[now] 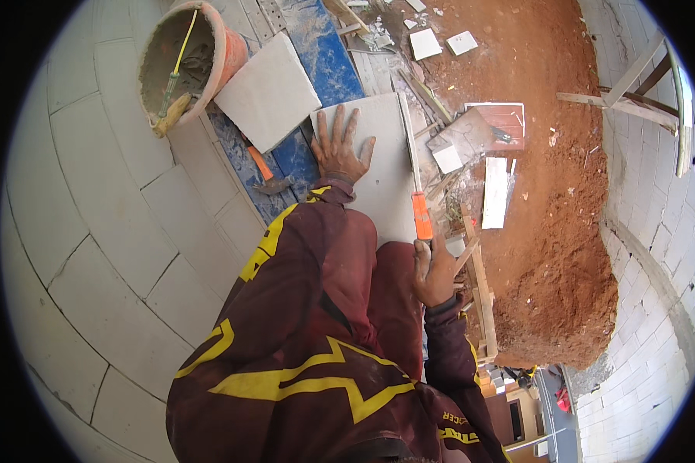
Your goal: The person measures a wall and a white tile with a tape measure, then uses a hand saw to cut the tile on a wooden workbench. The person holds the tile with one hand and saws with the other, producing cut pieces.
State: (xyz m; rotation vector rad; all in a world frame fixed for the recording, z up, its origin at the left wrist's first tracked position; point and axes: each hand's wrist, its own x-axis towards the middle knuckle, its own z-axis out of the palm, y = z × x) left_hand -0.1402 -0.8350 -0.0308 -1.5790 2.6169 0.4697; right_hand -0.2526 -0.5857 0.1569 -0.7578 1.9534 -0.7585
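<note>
My left hand (338,147) lies flat with fingers spread on a pale grey building block (386,185). The block rests against my knees, over blue boards. My right hand (435,270) is closed round the orange handle of a saw (422,216), whose long blade runs away from me along the block's right edge. Whether the teeth are in the block, I cannot tell. Left of my left hand, a second pale block (269,92) lies tilted on the blue boards (305,46). A hammer (266,170) with an orange handle lies near my left forearm.
An orange bucket (228,62), grey with mortar inside, stands at the far left with a yellow-and-green tool across it. A block wall (108,193) runs along the left. To the right lie reddish soil (544,255), block offcuts (425,44) and timber (480,285) below.
</note>
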